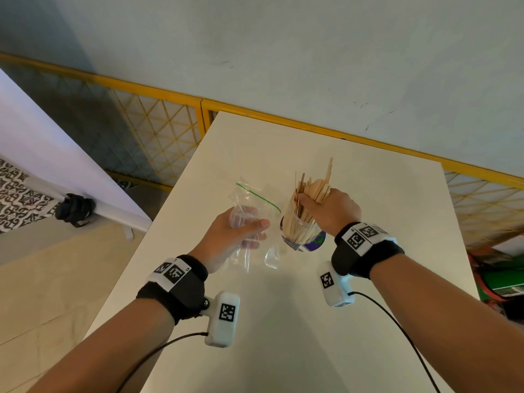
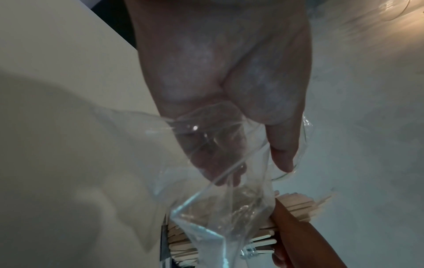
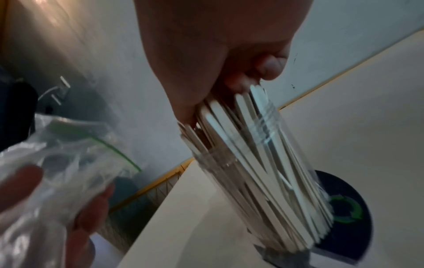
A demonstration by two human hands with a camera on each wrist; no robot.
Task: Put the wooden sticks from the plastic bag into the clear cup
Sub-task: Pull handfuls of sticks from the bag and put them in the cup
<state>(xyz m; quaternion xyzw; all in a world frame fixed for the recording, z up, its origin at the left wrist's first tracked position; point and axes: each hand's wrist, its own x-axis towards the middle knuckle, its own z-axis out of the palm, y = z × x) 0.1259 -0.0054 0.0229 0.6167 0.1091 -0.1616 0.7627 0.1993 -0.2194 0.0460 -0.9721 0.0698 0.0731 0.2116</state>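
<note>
A bundle of wooden sticks (image 1: 312,191) was gripped by the right hand (image 1: 330,211) inside the clear cup (image 1: 297,228) on the white table (image 1: 283,307), while the crumpled plastic bag (image 1: 255,211) was clutched in the left hand (image 1: 232,239) just beside it.

My forearms are bare. On each wrist I wear a black fabric wrist band (image 1: 177,290) topped with a white plate of black square-code markers. A white camera box (image 1: 222,321) with its own marker hangs beside each band, trailing a thin black cable (image 1: 397,321).
</note>
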